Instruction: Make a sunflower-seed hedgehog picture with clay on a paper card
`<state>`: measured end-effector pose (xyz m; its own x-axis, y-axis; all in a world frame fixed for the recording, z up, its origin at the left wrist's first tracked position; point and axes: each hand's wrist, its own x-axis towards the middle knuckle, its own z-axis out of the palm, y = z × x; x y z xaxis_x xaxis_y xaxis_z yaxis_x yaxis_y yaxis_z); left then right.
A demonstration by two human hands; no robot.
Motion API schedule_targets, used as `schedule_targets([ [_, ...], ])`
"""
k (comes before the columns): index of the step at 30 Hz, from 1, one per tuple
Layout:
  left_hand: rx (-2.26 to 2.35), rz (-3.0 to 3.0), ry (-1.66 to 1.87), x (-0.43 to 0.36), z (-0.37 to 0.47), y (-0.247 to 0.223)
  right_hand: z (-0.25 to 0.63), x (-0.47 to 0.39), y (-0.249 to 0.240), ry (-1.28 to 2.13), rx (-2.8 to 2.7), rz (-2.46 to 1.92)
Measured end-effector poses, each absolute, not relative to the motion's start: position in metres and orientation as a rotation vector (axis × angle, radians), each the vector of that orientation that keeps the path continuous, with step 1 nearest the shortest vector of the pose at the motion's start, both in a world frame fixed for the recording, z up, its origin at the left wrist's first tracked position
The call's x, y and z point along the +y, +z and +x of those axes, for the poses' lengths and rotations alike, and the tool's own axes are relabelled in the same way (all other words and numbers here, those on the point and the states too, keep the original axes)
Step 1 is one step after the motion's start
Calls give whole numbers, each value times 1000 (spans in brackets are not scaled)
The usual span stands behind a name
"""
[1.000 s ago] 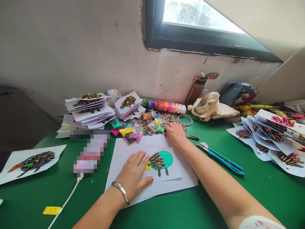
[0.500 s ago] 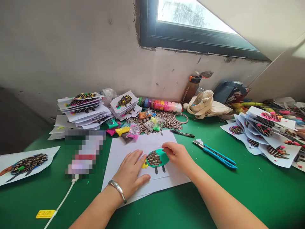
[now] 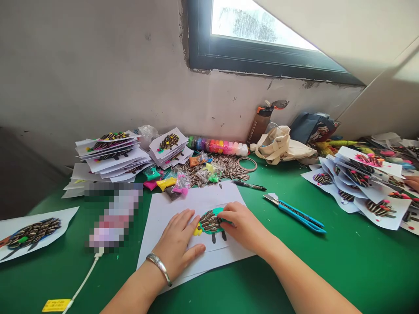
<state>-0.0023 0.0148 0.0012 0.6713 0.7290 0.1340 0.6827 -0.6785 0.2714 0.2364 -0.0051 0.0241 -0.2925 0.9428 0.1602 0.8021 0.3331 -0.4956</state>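
My left hand [image 3: 176, 235], wearing a silver bangle, lies flat with its fingers stretched out on a white card [image 3: 209, 247], beside the yellow clay head of an animal picture. The animal's body is teal clay [image 3: 218, 211], with striped sunflower seeds [image 3: 209, 221] pressed over its left side and two dark legs below. At the right side of that body, my right hand [image 3: 244, 226] has its fingertips pinched together against the clay. Whatever they hold is hidden. Larger white paper [image 3: 157, 229] lies under the card.
Behind the paper are loose sunflower seeds [image 3: 229, 168], bagged clay [image 3: 166, 183], a pen [image 3: 248, 186] and a tape ring [image 3: 247, 164]. A blue utility knife [image 3: 296, 214] lies right. Stacks of seed pictures [image 3: 111, 159] stand left; more [image 3: 360, 179] lie right, near another person's hand [image 3: 413, 183].
My right hand has moved slightly left and down, from the upper right edge of the teal clay onto the seed-covered part's edge. My left hand stays on the card. The view has shifted slightly.
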Motion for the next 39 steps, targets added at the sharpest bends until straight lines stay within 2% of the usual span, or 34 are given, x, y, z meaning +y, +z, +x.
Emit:
schedule_targets([
  [10, 1155, 2681, 264, 15, -2, 4, 236, 1, 21, 369, -2156, -1509],
  [24, 1150, 2678, 329, 14, -3, 2, 231, 14, 17, 868, -1601, -1550],
  [34, 1139, 2645, 369, 16, -4, -1, 234, 21, 14, 484, -1946, -1513],
  [39, 1147, 2639, 308, 16, -3, 1, 234, 21, 13, 453, -2026, -1529],
])
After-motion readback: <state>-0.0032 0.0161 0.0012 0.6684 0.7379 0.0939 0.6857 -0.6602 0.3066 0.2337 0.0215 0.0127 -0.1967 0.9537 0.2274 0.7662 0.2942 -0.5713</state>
